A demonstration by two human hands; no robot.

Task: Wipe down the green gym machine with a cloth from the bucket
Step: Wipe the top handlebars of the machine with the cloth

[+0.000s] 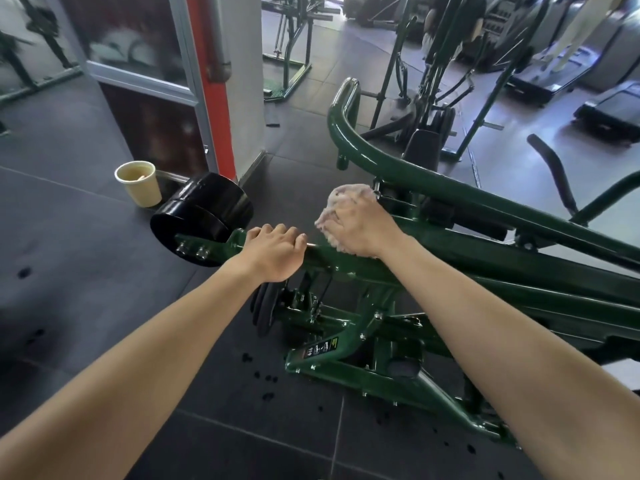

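Gripping the top beam (320, 254) of the green gym machine (460, 199) with the left hand (273, 249), fingers curling over the beam's far edge, probably bracing the pivoting arm against swinging under pressure. Pressing the right hand (360, 230) onto the same beam just right of the left hand, clutching a bunched pale cloth (344, 195) against the paint, much of it bulging out beyond the fingers on the beam's far side, apparently for rubbing along the metal. Noting a black roller pad (204, 213) at the beam's left end and a tan cup (138, 183) on the floor beyond that end. Spotting dark drops (263, 375) on the floor below the beam, likely dripping from a wet cloth. Seeing no bucket anywhere. Losing the cloth's contact patch under the right palm, so not managing to tell wiped stretches from unwiped ones. Making out only blurred equipment far beyond the beam.
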